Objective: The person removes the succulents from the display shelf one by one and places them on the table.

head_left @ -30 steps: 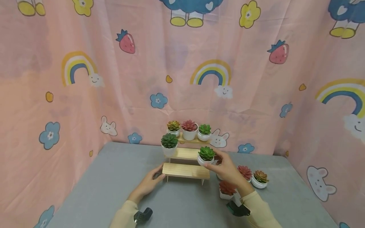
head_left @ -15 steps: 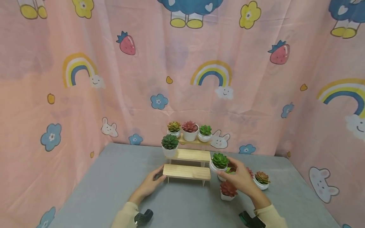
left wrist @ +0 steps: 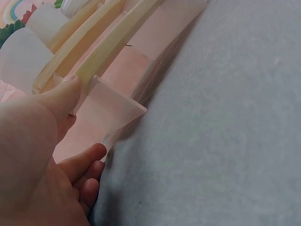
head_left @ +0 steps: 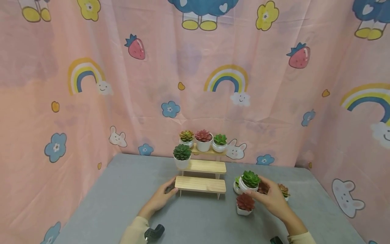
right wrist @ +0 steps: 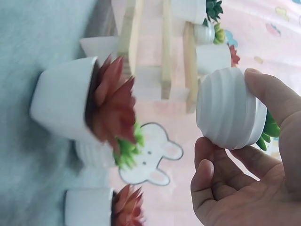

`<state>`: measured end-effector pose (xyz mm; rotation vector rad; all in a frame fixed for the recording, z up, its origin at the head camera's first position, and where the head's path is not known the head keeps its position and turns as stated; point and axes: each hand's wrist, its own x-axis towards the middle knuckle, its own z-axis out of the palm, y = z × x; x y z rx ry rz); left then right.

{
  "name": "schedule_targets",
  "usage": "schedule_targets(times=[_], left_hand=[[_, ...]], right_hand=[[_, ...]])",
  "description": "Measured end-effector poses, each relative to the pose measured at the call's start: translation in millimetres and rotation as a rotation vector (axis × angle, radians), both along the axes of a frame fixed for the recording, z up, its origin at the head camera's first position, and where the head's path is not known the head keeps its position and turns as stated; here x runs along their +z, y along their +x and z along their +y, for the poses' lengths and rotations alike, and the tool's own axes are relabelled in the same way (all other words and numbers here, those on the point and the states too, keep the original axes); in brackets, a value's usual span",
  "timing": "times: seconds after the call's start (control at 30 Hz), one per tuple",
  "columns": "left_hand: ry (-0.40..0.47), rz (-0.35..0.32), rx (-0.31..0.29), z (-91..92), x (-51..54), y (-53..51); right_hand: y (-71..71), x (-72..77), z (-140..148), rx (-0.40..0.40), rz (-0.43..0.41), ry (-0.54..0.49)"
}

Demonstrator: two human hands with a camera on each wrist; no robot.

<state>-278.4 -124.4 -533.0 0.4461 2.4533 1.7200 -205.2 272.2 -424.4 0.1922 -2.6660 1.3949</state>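
My right hand (head_left: 271, 200) holds a green succulent in a ribbed white pot (head_left: 249, 183) above the table, right of the stand. In the right wrist view, thumb and fingers grip the sides of its pot (right wrist: 230, 108). My left hand (head_left: 159, 196) grips the left end of the lowest step of a wooden tiered plant stand (head_left: 199, 184). Its thumb (left wrist: 66, 96) lies against the step's end in the left wrist view. A dark green succulent (head_left: 181, 154) stands at the left of the middle step. Three potted succulents, including a pink one (head_left: 203, 137), line the top step.
A red succulent in a white pot (head_left: 244, 205) stands on the grey table (head_left: 122, 203) below my right hand. Behind the held pot is another green succulent (right wrist: 129, 148), partly hidden. More potted succulents, one orange-brown (head_left: 284, 190), stand by the right hand. A pink printed curtain (head_left: 195, 61) hangs behind.
My right hand has carried the green succulent away from the middle step, to the right and toward me, over the other pots. My left hand stays at the lowest step's end.
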Motion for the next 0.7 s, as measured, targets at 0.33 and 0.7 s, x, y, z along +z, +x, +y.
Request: schedule_targets(times=[0.33,0.7], left_hand=[[-0.015,0.007,0.013,0.8,-0.8,0.3],[-0.03,0.014,0.023,2.3,0.9,1.4]], right_hand=[[8.4,-7.9,19,-0.046,-0.01,0.0],[13.8,-18.4,34,-0.056,-0.08,-0.017]])
